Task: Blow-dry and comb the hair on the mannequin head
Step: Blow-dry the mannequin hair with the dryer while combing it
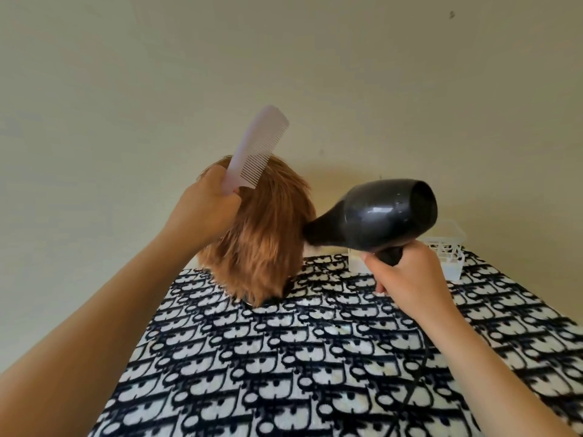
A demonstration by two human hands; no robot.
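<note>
The ginger-haired mannequin head (pixel 262 234) stands near the table's (pixel 315 357) far edge. Your right hand (pixel 407 279) grips the hair dryer (pixel 378 212), nozzle almost at its right side: aim down the strands. Your left hand (pixel 205 209) clasps the comb (pixel 252 149) upright by the crown; lower its teeth in.

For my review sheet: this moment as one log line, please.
left hand: holds comb raised by mannequin hair | right hand: grips hair dryer, nozzle at hair | white basket on patterned cloth

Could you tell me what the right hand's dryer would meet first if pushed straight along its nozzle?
Probably the mannequin's hair: the hair dryer in the right hand points at it closely, though depth is unclear.
</note>
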